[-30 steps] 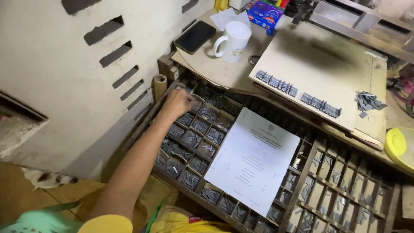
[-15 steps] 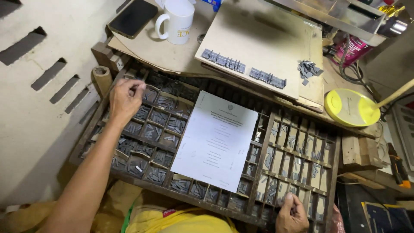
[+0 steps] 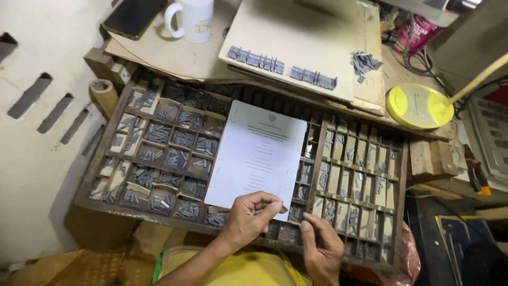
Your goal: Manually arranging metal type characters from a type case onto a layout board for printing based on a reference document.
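A wooden type case (image 3: 94, 168) with many small compartments of grey metal type lies below me. A white printed sheet (image 3: 259, 153) rests across its middle. My left hand (image 3: 248, 217) is at the sheet's bottom edge, thumb and forefinger pinched on a small metal type piece (image 3: 283, 208). My right hand (image 3: 324, 249) lies at the case's front edge just right of it. Its fingertips point toward the pinched piece and nothing shows in it.
Behind the case a tan board (image 3: 296, 32) carries rows of set type (image 3: 280, 69) and a loose pile of type (image 3: 364, 62). A white mug (image 3: 193, 18) and black phone (image 3: 135, 16) sit back left. A yellow round lid (image 3: 418, 106) lies at right.
My left hand has left the upper-left compartments and come down to the sheet's bottom edge, fingers pinched. My right hand has moved close to it. The camera view shifted right.
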